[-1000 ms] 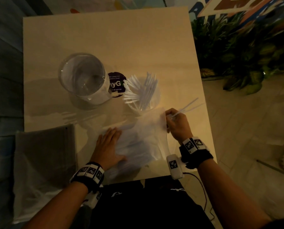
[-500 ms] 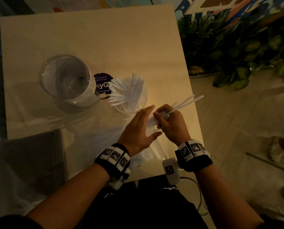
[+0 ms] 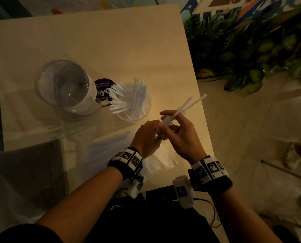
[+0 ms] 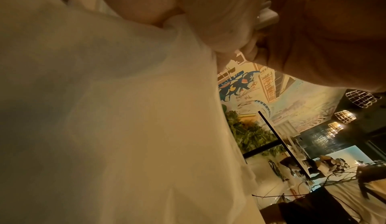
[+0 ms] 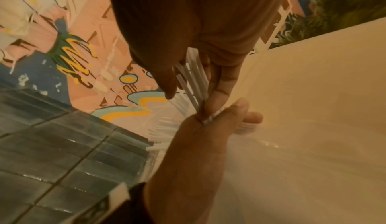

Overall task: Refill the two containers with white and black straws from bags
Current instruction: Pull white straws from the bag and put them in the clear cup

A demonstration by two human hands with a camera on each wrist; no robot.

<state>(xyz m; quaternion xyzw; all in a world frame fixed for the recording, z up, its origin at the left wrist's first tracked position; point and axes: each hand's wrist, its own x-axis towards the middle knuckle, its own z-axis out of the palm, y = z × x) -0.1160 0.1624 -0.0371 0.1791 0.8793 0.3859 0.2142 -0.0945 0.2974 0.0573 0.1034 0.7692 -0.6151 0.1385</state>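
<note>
A small bundle of white straws (image 3: 190, 104) slants up to the right over the table's right side. My right hand (image 3: 165, 118) pinches it near the middle, thumb against fingers; the right wrist view shows the straws (image 5: 194, 80) fanned between them. My left hand (image 3: 157, 128) meets it from the left and pinches the straws' lower ends (image 5: 211, 118). Behind the hands a small clear container (image 3: 146, 111) holds several white straws. Left of it stands a large glass jar (image 3: 63, 85) with nothing in it. A clear bag (image 3: 111, 146) lies flat under my left wrist.
A dark bag (image 3: 28, 172) lies at the table's near left corner. A round purple sticker (image 3: 104, 88) sits between the two containers. The pale table (image 3: 111, 41) ends just right of my hands, with leafy plants (image 3: 251, 50) and tiled floor beyond.
My left hand left the clear bag and rose to the straws. My right hand drew the straws out of the bag and lifted them; both hands now hold the bundle.
</note>
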